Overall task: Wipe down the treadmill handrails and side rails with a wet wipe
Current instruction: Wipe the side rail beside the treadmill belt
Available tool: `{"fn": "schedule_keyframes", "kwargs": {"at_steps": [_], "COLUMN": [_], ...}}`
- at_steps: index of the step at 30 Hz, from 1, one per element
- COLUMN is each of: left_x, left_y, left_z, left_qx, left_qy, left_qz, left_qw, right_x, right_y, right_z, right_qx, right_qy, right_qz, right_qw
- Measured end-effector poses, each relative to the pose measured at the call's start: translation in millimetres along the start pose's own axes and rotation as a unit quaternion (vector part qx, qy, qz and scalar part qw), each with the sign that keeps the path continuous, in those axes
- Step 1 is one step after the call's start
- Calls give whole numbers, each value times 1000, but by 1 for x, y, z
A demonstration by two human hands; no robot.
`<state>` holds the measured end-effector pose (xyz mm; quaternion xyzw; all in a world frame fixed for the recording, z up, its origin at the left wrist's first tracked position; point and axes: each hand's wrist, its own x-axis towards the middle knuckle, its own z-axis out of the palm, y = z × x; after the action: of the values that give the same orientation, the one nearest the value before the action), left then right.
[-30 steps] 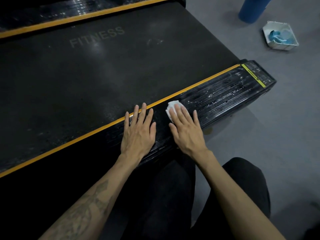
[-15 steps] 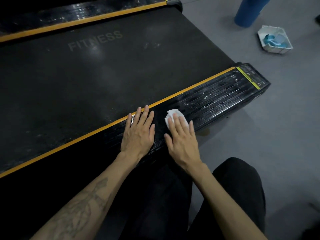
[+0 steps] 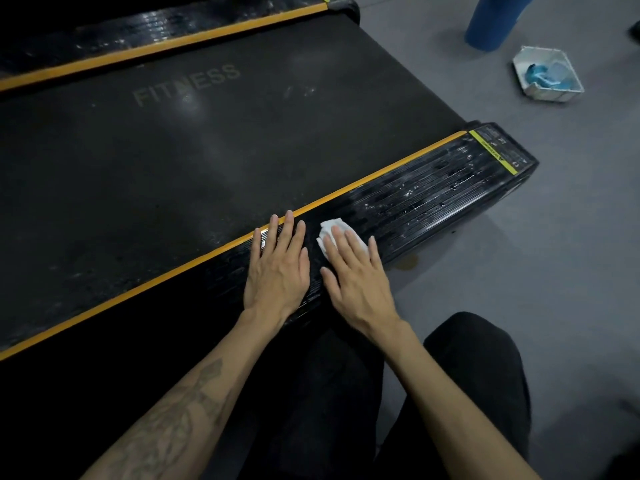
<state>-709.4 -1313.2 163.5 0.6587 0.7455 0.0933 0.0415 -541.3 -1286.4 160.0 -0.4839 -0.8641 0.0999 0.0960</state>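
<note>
Grey floor, black belt; on the wet side rail, left hand lies flat, right hand presses the wipe, fingers straight.

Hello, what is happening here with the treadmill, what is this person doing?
A person is cleaning the near side rail of a treadmill. The right hand presses a white wet wipe flat on the rail with straight fingers. The left hand rests flat on the rail beside it. The stretch toward the rail's end looks wet and streaked. A white tray sits on the floor nearby.
</note>
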Motion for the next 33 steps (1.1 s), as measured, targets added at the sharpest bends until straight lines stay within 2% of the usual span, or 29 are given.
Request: {"fn": "schedule_keyframes", "kwargs": {"at_steps": [2, 6, 9, 12, 17, 20, 23, 26, 29, 33], "left_x": [-1, -1, -1, 0, -1, 0, 0, -1, 0, 0], "left_y": [0, 1, 1, 1, 3, 3, 3, 3, 2, 3], "left_z": [0, 0, 0, 0, -1, 0, 0, 1, 2, 2], "left_qx": [4, 8, 4, -6, -15, -20, -20, -18, -14, 2], "left_qy": [1, 6, 4, 3, 14, 11, 16, 19, 21, 26], "left_qz": [0, 1, -1, 1, 5, 2, 3, 6, 9, 12], "left_qw": [1000, 1000, 1000, 1000, 1000, 1000, 1000, 1000, 1000, 1000], "right_x": [12, -2, -19, -5, -8, -21, -5, 1, -20, -20], "right_y": [14, 19, 1, 11, 16, -6, 6, 24, 7, 3], "right_z": [-5, -4, 0, -4, -6, 0, -6, -11, -5, -2], "right_qx": [-27, -14, 14, -10, 4, 33, 1, -19, 7, 8], "right_qy": [-1, 9, 2, -3, 8, 0, -14, -10, 21, 9], "right_qz": [2, 50, 17, -7, 69, 35, 1, 32, 63, 9], "right_qw": [1000, 999, 1000, 1000, 998, 999, 1000, 999, 998, 1000]}}
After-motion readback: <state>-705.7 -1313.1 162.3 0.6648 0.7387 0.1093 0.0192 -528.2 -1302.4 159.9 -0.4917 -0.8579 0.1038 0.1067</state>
